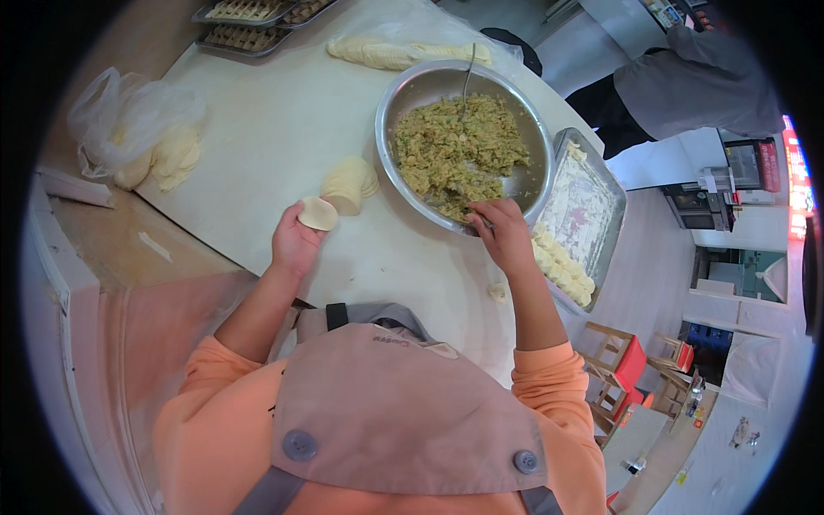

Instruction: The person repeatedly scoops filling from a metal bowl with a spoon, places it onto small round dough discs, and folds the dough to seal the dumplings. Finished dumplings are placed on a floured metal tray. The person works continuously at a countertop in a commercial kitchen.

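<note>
My left hand (297, 239) holds a round dough wrapper (318, 214) on its fingers, beside a fanned stack of wrappers (347, 187) on the table. My right hand (501, 232) is at the near rim of a large steel bowl (385, 145) and grips a small utensil, mostly hidden by the fingers. Greenish minced filling (460, 145) lies in the bowl, with a metal handle (472, 71) standing up at its far side. To the right, a floured metal tray (589, 199) bears rows of filled dumplings (561, 265) at its near end.
A plastic bag (122, 122) with dough wrappers (175, 158) lies at the left. More wrappers (386, 55) lie under plastic at the back, and stacked trays (241, 40) stand back left. A small dough piece (497, 292) is near my right forearm. Another person (689, 84) stands beyond the table.
</note>
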`<action>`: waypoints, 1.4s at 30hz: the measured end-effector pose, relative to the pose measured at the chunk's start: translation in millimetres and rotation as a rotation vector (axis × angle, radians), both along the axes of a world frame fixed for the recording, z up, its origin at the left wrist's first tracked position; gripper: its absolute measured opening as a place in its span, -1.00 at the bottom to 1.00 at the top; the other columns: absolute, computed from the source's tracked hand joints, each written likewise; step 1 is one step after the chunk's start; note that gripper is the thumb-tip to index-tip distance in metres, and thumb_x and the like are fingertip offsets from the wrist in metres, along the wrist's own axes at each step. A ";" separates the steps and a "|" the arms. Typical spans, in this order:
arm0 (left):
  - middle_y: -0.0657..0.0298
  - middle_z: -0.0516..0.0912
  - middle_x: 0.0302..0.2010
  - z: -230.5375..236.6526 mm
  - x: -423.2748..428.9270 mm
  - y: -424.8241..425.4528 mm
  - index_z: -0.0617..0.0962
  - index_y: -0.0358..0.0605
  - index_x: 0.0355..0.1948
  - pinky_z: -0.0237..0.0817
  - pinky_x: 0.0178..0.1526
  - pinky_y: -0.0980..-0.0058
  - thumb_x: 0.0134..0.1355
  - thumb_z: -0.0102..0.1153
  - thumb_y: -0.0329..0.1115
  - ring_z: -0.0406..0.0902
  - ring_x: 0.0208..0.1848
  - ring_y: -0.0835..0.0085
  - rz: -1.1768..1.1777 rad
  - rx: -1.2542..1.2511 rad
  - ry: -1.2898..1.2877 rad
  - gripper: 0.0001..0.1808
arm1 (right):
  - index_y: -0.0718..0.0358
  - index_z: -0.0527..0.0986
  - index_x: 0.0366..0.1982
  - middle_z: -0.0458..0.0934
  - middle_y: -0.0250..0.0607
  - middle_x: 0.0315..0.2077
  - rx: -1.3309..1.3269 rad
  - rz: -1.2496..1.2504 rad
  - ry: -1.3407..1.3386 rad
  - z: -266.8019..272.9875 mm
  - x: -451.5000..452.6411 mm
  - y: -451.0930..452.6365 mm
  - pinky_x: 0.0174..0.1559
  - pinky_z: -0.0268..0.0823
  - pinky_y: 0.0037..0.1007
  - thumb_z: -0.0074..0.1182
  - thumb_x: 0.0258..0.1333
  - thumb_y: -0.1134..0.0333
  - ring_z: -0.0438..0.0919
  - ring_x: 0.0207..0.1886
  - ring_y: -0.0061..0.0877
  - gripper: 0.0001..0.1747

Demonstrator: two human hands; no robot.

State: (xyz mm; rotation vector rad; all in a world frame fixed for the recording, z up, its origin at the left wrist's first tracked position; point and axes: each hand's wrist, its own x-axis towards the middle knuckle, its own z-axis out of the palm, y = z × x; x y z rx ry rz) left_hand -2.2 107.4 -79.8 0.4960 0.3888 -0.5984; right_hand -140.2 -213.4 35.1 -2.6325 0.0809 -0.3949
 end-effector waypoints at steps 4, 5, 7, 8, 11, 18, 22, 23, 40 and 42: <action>0.06 0.60 0.01 23.6 1.9 -40.0 0.44 -0.25 0.02 0.43 0.13 0.22 0.43 -0.12 -0.26 0.57 0.07 0.23 -0.190 -0.265 0.116 -0.71 | 0.27 0.62 -0.23 0.60 -0.08 -0.35 0.038 0.005 0.099 17.1 14.2 -16.5 -0.12 0.38 -0.24 0.18 0.18 0.29 0.51 -0.21 -0.16 -0.79; 0.07 0.60 0.01 30.9 2.9 -48.7 0.43 -0.26 0.03 0.44 0.12 0.22 0.44 -0.12 -0.25 0.57 0.07 0.23 -0.256 -0.362 0.106 -0.70 | 0.27 0.63 -0.23 0.60 -0.06 -0.37 0.080 -0.064 0.102 22.1 15.3 -21.6 -0.13 0.39 -0.23 0.16 0.20 0.28 0.52 -0.23 -0.15 -0.79; 0.06 0.60 0.01 45.2 0.7 -66.5 0.43 -0.27 0.04 0.45 0.11 0.23 0.45 -0.11 -0.23 0.57 0.06 0.24 -0.348 -0.327 0.050 -0.68 | 0.29 0.63 -0.24 0.60 -0.02 -0.39 0.106 -0.179 0.089 25.7 19.9 -30.9 -0.15 0.39 -0.22 0.13 0.23 0.27 0.53 -0.25 -0.13 -0.78; 0.06 0.59 0.01 52.3 -1.8 -74.6 0.43 -0.28 0.05 0.45 0.11 0.24 0.45 -0.10 -0.22 0.57 0.06 0.24 -0.375 -0.192 0.005 -0.67 | 0.29 0.63 -0.25 0.60 0.00 -0.39 0.092 -0.227 0.074 24.8 25.1 -36.4 -0.16 0.40 -0.22 0.12 0.24 0.27 0.54 -0.26 -0.12 -0.77; 0.04 0.59 0.02 70.1 -7.0 -95.6 0.43 -0.30 0.06 0.45 0.11 0.26 0.45 -0.09 -0.19 0.57 0.06 0.24 -0.359 0.002 -0.071 -0.63 | 0.28 0.64 -0.27 0.61 0.04 -0.37 0.015 -0.284 0.005 9.5 43.8 -42.4 -0.18 0.40 -0.21 0.09 0.26 0.29 0.56 -0.25 -0.10 -0.78; -0.02 0.59 0.00 82.6 -8.2 -114.8 0.40 -0.35 0.10 0.38 0.17 0.30 0.48 -0.17 -0.18 0.57 0.07 0.18 -0.237 0.143 -0.030 -0.59 | 0.29 0.61 -0.28 0.61 -0.02 -0.38 0.125 0.079 0.009 -13.1 43.4 -4.7 -0.18 0.38 -0.19 0.10 0.21 0.41 0.51 -0.28 -0.13 -0.87; -0.03 0.59 0.01 81.2 -5.9 -113.8 0.41 -0.35 0.09 0.37 0.18 0.28 0.47 -0.16 -0.17 0.57 0.08 0.17 -0.258 0.154 -0.033 -0.59 | 0.26 0.63 -0.24 0.64 -0.03 -0.33 0.187 0.151 0.164 10.7 29.5 -18.0 -0.16 0.41 -0.23 0.11 0.21 0.39 0.55 -0.24 -0.15 -0.85; -0.03 0.59 0.01 81.1 -5.5 -113.4 0.41 -0.35 0.09 0.37 0.18 0.28 0.47 -0.16 -0.17 0.57 0.09 0.17 -0.264 0.148 -0.033 -0.59 | 0.25 0.64 -0.22 0.64 -0.03 -0.32 0.241 0.142 0.165 16.3 29.8 -27.4 -0.16 0.42 -0.24 0.11 0.22 0.38 0.56 -0.23 -0.16 -0.84; -0.04 0.59 0.01 79.1 -2.5 -113.9 0.41 -0.38 0.09 0.36 0.18 0.28 0.47 -0.13 -0.21 0.56 0.09 0.16 -0.289 0.175 -0.054 -0.60 | 0.23 0.65 -0.15 0.66 -0.07 -0.28 0.179 0.183 0.341 18.0 40.9 -39.0 -0.10 0.44 -0.39 0.05 0.31 0.32 0.62 -0.19 -0.27 -0.78; -0.04 0.60 -0.01 77.8 -2.4 -113.7 0.41 -0.37 0.08 0.37 0.17 0.27 0.47 -0.13 -0.21 0.57 0.08 0.16 -0.290 0.188 -0.070 -0.61 | 0.19 0.64 -0.15 0.64 -0.04 -0.26 0.213 0.080 0.279 20.5 47.7 -42.7 -0.12 0.44 -0.29 0.05 0.29 0.31 0.60 -0.19 -0.18 -0.78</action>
